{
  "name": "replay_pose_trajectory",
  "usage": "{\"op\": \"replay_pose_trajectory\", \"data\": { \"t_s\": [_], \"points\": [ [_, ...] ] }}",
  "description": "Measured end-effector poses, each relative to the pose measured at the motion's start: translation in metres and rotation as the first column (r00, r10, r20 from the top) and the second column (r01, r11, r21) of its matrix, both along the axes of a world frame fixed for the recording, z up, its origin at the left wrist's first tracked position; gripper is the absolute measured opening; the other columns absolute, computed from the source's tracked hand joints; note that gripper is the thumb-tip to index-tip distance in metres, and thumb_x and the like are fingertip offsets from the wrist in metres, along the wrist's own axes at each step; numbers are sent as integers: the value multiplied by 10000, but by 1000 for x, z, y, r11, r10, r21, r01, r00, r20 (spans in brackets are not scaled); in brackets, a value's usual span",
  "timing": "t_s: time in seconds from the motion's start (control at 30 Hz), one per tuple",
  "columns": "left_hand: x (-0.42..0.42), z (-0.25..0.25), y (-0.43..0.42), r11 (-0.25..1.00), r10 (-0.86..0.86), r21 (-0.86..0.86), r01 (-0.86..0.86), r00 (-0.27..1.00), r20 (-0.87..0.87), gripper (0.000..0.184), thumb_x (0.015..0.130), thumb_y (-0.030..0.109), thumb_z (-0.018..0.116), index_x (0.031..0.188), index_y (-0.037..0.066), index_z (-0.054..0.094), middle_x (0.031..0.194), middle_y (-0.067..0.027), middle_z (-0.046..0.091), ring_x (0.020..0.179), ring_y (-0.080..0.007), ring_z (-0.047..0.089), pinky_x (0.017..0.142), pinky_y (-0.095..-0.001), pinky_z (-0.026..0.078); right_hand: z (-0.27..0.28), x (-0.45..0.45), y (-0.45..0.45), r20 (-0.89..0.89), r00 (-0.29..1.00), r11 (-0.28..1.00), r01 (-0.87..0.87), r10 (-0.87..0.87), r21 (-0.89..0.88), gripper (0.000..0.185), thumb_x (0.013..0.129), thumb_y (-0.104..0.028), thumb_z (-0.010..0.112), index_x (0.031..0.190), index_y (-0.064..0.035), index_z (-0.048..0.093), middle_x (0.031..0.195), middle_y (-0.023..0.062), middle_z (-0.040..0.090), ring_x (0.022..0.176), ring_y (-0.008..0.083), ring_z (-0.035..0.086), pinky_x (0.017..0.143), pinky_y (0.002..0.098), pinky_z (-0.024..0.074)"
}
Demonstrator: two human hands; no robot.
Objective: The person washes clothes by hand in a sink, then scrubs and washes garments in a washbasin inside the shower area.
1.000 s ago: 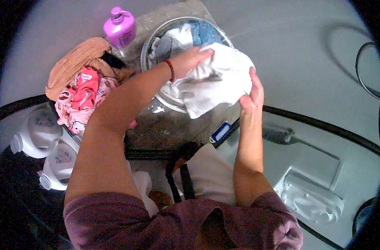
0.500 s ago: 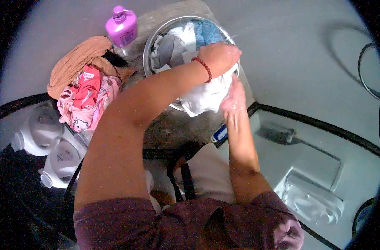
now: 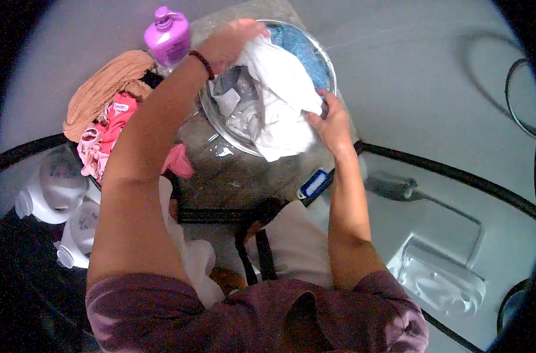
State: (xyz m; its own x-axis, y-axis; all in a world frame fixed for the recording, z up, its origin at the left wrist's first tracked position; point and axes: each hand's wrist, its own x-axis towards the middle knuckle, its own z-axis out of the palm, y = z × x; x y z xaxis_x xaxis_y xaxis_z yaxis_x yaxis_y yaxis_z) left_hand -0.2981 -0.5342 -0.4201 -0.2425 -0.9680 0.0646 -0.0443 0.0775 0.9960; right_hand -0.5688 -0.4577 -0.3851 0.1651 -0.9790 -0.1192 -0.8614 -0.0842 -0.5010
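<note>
One crumpled white cloth (image 3: 285, 94) slants between the left hand (image 3: 235, 40) and the right hand (image 3: 331, 125), its long axis running from the far left toward the near right. It lies over a round, shiny metal basin (image 3: 228, 135) and droops across the basin's near rim. The left hand is closed over the cloth's far end, blurred enough to hide the exact finger placing; the right hand, nearer the drooping end, pinches the right margin between thumb and fingers, with the cloth to its left.

Textured blue fabric (image 3: 297, 50) lies in the basin behind the cloth, wet grey fabric (image 3: 247, 94) to its left. On the weathered grey bench (image 3: 221, 191), a blue-and-white oblong brush (image 3: 313, 183) sits at the near right corner. Toward the left edge are a purple plastic pump bottle (image 3: 168, 40) and a ribbed tan textile (image 3: 100, 91); the left forearm (image 3: 153, 117) partly covers pink-and-red garments (image 3: 116, 120).
</note>
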Motion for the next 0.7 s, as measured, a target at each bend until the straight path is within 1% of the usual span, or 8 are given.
{"op": "replay_pose_trajectory", "data": {
  "t_s": [0.03, 0.1, 0.3, 0.37, 0.43, 0.5, 0.53, 0.7],
  "points": [
    [0, 2, 1, 1000, -4, -2, 4, 1000, -3, 328, 883, 326, 418, 947, 40, 565, 848, -91, 577, 802, -158, 542, 739, -294, 418, 6, 3, 0, 33, 999, 1000, 17, -16, -19, 525, 654, -50, 687, 1139, -15, 486, 1018, 133, 557, 905, 201, 548, 805, 291, 441],
    [3, 4, 1, 947, 40, 309, 88, 922, -384, 302, 866, 310, 463, 1002, 61, 568, 908, -49, 584, 853, -144, 532, 772, -293, 417, 8, 5, 0, 71, 997, 999, 33, -31, -37, 457, 658, -45, 680, 1091, -24, 535, 990, 117, 571, 874, 191, 554, 790, 284, 444],
    [10, 1, 6, 989, -65, 115, 93, 971, -228, 385, 782, 216, 624, 1125, 70, 529, 1003, -45, 564, 852, -124, 556, 711, -240, 470, 2, -1, -4, 300, 952, 963, 133, -59, -235, 277, 712, -13, 619, 987, -14, 589, 883, 63, 602, 787, 145, 559, 705, 252, 451],
    [11, 5, 14, 984, -146, 70, 166, 962, -230, 467, 758, 240, 645, 1176, 93, 497, 972, -54, 558, 848, -141, 550, 727, -256, 459, 16, -2, -4, 608, 736, 947, 309, -298, 90, 201, 748, -4, 590, 949, -14, 600, 832, 43, 608, 730, 121, 555, 674, 236, 448],
    [10, 4, 15, 972, -223, 24, 234, 948, -226, 553, 734, 265, 665, 1226, 117, 464, 941, -63, 552, 844, -158, 544, 743, -273, 449, 23, -8, -12, 739, 553, 893, 426, -385, 147, 136, 741, -23, 604, 877, -17, 608, 778, 25, 609, 675, 97, 538, 627, 221, 434],
    [5, 3, 14, 716, -12, -566, 408, 818, 576, 670, 686, 310, 682, 1279, 155, 412, 828, -73, 515, 816, -209, 525, 771, -310, 419, 33, -11, -14, 871, 363, 906, 382, -331, 185, 105, 740, -30, 611, 844, -20, 600, 780, 40, 617, 668, 109, 547, 630, 227, 441],
    [2, 1, 21, 832, -165, -311, 459, 741, 651, 676, 677, 341, 673, 1275, 157, 416, 980, -113, 526, 958, -297, 515, 898, -351, 365, 38, -13, -15, 894, 305, 904, 377, -328, 203, 72, 751, -36, 602, 821, -22, 590, 779, 53, 622, 667, 116, 555, 636, 234, 447],
    [-17, -17, 10, 898, -235, -235, 372, 856, 460, 476, 711, 265, 647, 1129, 88, 507, 1007, -137, 548, 998, -304, 505, 891, -376, 383, 53, -16, -16, 856, 413, 916, 369, -312, 156, 55, 791, -60, 569, 821, -18, 588, 770, 48, 622, 677, 110, 558, 644, 232, 446]
  ]
}}
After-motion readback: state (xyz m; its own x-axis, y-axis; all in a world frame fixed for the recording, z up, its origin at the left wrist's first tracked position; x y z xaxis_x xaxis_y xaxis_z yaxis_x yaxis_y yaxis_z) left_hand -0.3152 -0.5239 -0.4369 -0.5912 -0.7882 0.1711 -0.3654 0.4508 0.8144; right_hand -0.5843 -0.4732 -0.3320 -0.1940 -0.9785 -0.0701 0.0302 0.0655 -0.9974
